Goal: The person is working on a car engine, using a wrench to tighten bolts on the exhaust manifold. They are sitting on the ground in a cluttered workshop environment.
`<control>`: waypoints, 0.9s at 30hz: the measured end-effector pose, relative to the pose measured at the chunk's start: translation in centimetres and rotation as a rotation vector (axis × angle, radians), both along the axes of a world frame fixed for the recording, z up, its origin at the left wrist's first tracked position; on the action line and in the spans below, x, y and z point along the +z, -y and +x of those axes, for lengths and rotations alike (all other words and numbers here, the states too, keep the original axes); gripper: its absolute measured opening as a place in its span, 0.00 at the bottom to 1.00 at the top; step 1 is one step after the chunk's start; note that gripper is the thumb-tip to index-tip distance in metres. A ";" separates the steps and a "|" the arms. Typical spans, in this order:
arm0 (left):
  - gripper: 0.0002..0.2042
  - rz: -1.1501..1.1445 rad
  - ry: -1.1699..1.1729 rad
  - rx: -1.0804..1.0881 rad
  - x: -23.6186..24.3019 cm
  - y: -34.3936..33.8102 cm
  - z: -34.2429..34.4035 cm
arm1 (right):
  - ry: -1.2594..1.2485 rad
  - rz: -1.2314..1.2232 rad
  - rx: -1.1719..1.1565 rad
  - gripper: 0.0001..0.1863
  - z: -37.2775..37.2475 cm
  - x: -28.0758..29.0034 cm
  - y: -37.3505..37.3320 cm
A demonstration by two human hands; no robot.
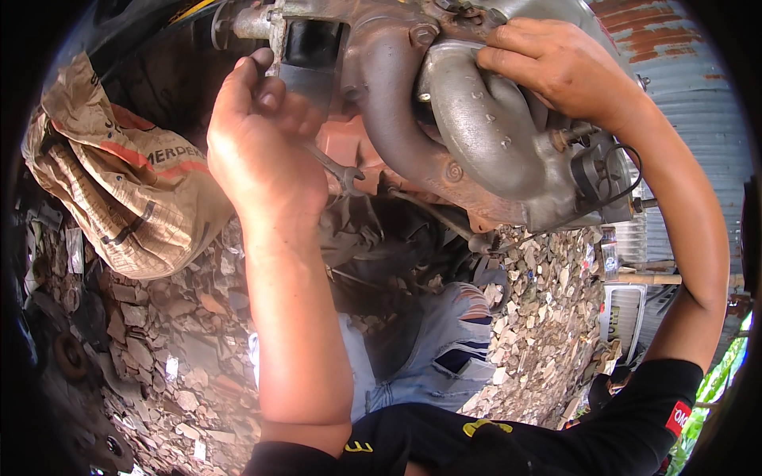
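Observation:
Curled fingers close my left hand (266, 135) around an open-end wrench (343, 173), whose jaw sticks out below the palm. The thumb and index fingertip of that hand meet close to a metal bracket (278, 36) on the engine. My right hand (548, 63) is bent over the top of a grey curved metal pipe (484, 127), its fingertips beside a bolted flange (464, 20). What those fingertips pinch, if anything, is hidden. A brown rusty manifold pipe (389, 103) runs between my hands.
A crumpled brown sack (135, 182) stands at the left. Below the engine, stone chips and rubble (548, 293) cover the ground around my ripped jeans (444, 349). A black part with a looped cable (603, 174) sits at the engine's right, near corrugated metal sheeting (683, 103).

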State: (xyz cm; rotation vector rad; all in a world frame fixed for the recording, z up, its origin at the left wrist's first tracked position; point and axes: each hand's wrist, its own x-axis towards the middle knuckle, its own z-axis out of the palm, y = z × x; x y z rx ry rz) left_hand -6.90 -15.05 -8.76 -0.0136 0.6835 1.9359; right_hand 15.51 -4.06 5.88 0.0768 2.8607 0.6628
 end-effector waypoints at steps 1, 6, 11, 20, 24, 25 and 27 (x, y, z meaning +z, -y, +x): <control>0.10 0.033 0.003 -0.002 -0.2 0.1 -0.2 | -0.016 -0.002 -0.009 0.16 0.1 -0.1 0.1; 0.11 0.069 -0.004 -0.005 -0.8 0.2 -0.4 | 0.091 0.003 -0.122 0.16 0.4 0.4 0.2; 0.11 0.058 0.000 -0.012 -0.7 0.1 -0.3 | 0.081 -0.013 -0.013 0.12 -0.4 1.8 0.1; 0.10 0.056 -0.030 -0.008 -1.2 0.0 0.1 | 0.062 -0.055 0.028 0.12 0.3 1.5 -0.8; 0.11 0.345 0.078 -0.172 -1.6 0.0 -0.9 | 0.099 -0.021 -0.172 0.14 -0.7 1.5 0.4; 0.12 0.477 0.146 -0.219 -1.7 -0.1 -0.9 | 0.127 -0.012 -0.255 0.14 -1.4 1.9 1.0; 0.13 0.665 0.238 -0.242 -1.7 -0.1 -0.9 | -0.170 -0.306 -0.311 0.16 -3.7 3.0 2.2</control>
